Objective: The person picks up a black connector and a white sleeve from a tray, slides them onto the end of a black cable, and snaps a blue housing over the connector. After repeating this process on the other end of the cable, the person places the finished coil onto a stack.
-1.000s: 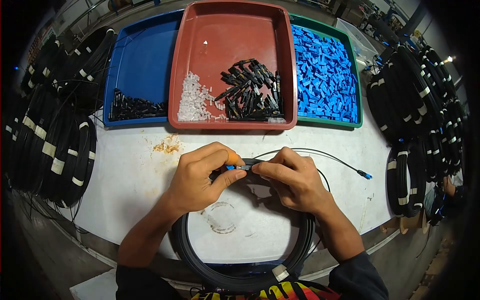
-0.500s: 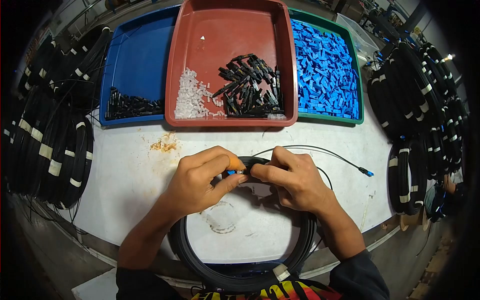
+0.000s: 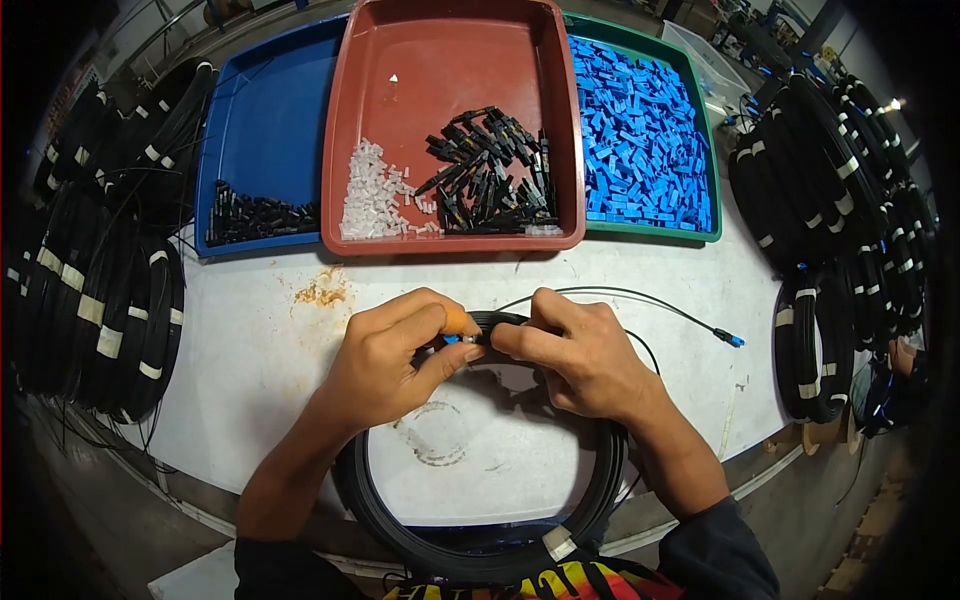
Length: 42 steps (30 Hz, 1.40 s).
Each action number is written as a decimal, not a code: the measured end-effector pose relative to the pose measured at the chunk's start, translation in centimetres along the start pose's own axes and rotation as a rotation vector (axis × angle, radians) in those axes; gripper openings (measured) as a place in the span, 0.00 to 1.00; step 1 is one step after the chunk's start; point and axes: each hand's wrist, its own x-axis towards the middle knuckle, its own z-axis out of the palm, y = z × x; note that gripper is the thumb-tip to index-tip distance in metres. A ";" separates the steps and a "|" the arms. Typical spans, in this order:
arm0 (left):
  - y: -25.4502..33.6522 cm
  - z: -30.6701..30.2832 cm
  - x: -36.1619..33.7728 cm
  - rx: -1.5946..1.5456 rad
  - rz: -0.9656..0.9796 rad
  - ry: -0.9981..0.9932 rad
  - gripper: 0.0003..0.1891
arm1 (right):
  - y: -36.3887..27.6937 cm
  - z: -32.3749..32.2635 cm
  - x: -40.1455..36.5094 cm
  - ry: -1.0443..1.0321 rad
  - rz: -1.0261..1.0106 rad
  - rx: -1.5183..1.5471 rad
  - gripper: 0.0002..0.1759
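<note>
My left hand (image 3: pixel 388 352), with an orange covering on one fingertip, pinches a small blue connector (image 3: pixel 453 340) that has a whitish end. Right beside it, my right hand (image 3: pixel 580 352) has its thumb and fingers pressed together; what lies between them is hidden. Both hands are over the far side of a coil of black cable (image 3: pixel 352 482), which rests on the table's near edge and against my body. A loose cable end runs off to the right and ends in a black-and-blue connector (image 3: pixel 728 338) on the white table (image 3: pixel 690 400).
At the back stand a blue tray (image 3: pixel 270 95) with black parts, a red tray (image 3: pixel 450 60) with clear white sleeves and black connector bodies, and a green tray (image 3: pixel 712 200) full of blue pieces. Black cable coils are stacked on the left (image 3: pixel 95 300) and right (image 3: pixel 800 190).
The whole view has shifted slightly, so the trays and hands appear a little further left. Both hands keep nearly the same grip and place over the coil.
</note>
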 end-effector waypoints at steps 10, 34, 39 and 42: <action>0.2 0.1 0.1 -0.005 0.001 -0.001 0.09 | 0.0 -0.1 0.0 0.008 -0.020 0.020 0.36; 0.3 0.0 0.1 -0.014 -0.034 -0.012 0.11 | 0.6 0.2 -0.3 0.012 0.005 0.120 0.38; 0.2 0.3 -0.1 -0.084 -0.061 0.037 0.15 | 0.7 0.0 -0.4 0.017 -0.006 0.144 0.37; -0.7 0.9 -0.5 -0.206 -0.106 0.124 0.16 | 0.8 0.1 -0.5 0.095 0.005 0.213 0.35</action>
